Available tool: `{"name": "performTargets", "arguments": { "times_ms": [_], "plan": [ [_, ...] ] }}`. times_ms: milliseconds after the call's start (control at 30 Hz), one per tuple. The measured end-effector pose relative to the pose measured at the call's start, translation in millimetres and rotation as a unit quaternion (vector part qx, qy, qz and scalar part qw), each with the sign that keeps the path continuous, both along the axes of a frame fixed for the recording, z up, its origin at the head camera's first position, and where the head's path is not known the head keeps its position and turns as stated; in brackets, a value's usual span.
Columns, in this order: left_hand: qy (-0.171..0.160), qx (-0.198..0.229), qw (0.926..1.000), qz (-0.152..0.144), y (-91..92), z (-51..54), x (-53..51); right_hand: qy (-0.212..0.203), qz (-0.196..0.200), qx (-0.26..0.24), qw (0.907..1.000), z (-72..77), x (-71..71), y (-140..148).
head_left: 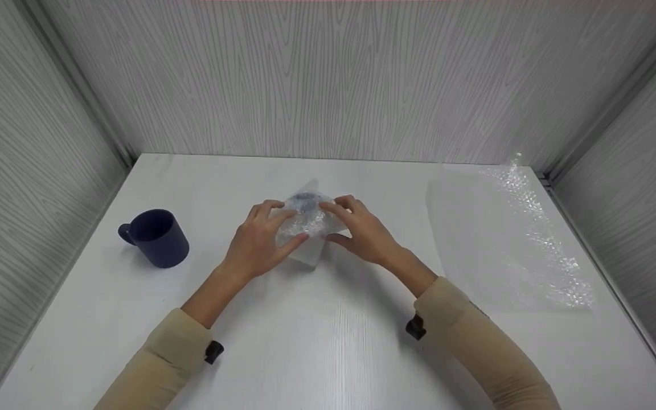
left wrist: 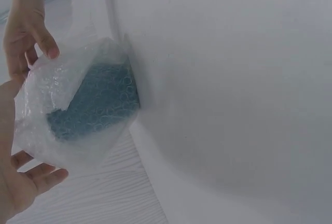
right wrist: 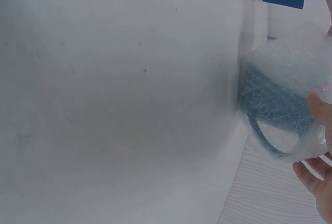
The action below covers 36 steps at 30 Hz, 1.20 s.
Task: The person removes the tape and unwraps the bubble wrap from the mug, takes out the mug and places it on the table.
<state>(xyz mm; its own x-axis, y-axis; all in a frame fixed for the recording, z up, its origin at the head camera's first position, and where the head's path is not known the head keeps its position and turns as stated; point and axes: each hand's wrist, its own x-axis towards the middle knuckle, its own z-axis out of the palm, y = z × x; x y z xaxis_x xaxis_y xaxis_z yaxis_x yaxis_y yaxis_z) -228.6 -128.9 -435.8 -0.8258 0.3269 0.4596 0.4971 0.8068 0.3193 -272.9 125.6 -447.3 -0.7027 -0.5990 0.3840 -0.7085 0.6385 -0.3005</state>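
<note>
Near the middle of the white table, a blue mug wrapped in bubble wrap [head_left: 307, 219] stands between both hands. Its blue body [left wrist: 101, 99] shows through the bubbles in the left wrist view. A curved handle [right wrist: 267, 142] is visible under the wrap in the right wrist view. My left hand [head_left: 255, 242] holds the left side of the bundle, fingers bent round it and thumb at the front. On the other side my right hand [head_left: 365, 230] holds the wrap, thumb low and fingers over the top. Part of the mug is hidden by plastic and fingers.
An unwrapped dark blue mug [head_left: 163, 239] stands at the left of the table, handle pointing left. A flat sheet of bubble wrap [head_left: 493, 245] lies on the right side, its far corner reaching the back edge. Grey wood-grain panels [head_left: 328, 80] enclose the back and sides.
</note>
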Motion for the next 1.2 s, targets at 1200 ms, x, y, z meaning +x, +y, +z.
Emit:
{"name": "performTargets", "arguments": {
  "times_ms": [1200],
  "plan": [
    [-0.009,0.024,0.9997,0.001,-5.4,-6.3,-8.5,0.006,-0.031,-0.003,0.9995,6.1,15.5,-3]
  ]
}}
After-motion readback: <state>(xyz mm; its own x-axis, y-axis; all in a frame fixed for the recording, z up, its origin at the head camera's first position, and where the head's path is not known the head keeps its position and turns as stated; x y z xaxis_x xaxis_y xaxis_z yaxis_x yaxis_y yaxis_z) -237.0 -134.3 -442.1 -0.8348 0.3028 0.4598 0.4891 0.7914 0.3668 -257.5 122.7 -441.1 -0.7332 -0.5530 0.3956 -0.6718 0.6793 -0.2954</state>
